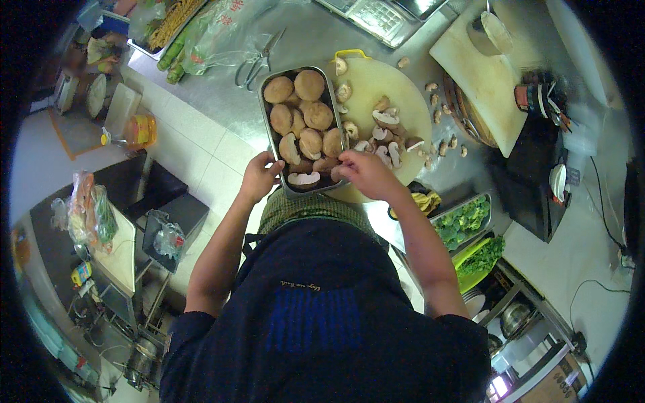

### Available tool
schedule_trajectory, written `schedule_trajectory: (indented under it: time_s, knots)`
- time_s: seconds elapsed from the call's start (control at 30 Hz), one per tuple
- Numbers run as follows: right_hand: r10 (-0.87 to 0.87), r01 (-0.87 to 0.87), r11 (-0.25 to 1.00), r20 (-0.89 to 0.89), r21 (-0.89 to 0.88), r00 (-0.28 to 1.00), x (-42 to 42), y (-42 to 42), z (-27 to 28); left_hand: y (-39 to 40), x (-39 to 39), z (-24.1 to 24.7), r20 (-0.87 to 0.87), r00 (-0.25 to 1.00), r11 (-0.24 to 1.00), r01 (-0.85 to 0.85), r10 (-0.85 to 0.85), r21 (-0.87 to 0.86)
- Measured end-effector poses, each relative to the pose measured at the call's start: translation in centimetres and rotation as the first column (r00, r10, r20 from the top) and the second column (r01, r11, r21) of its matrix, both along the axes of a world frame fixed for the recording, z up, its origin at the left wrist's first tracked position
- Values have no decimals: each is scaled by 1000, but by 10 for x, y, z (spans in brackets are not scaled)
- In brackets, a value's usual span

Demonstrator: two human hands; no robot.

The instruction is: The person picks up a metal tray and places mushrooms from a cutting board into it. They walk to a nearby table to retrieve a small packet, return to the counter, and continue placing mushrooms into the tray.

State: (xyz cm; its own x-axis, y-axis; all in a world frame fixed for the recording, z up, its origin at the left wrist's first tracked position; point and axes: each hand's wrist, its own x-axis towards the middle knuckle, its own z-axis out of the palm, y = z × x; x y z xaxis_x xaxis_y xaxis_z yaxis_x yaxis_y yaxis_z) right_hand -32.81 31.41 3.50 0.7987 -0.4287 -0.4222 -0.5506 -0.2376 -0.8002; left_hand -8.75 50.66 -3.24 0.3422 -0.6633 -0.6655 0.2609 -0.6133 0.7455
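Note:
A steel tray [264, 116] filled with brown shiitake mushrooms [317, 115] lies before me, its right side overlapping a round cutting board [415, 95]. One cut mushroom [304, 179] shows its white inside at the tray's near end. My left hand [261, 176] grips the tray's left rim near its front corner, thumb on top. Across from it, my right hand [370, 174] bends over the right rim, fingertips at the mushrooms in the near corner. Whether those fingers hold a mushroom or the rim is unclear. Sliced mushrooms [388, 133] are heaped on the board.
Scissors [259, 60] lie beyond the tray on the steel counter [297, 40]. Mushroom stems [437, 116] are scattered right of the board, near a leaning rectangular cutting board [484, 65]. A tray of broccoli [463, 221] and a green bowl of leafy greens [478, 259] sit by my right arm.

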Motion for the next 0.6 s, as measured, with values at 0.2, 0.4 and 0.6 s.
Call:
schedule_trajectory:
  time_s: [0.2,0.4,0.6]
  knots:
    - [133,-90,875,58,-476,989,-3,49,-52,-1,-3,-8,46,999,999,24,-26,29]
    - [-250,343,847,267,-405,931,-23,11,-41,4,-2,-12,19,1000,1000,1,-1,11]
    - [-482,526,671,232,-522,845,-41,-99,-57,1,-6,-3,8,1000,1000,-8,8,2]
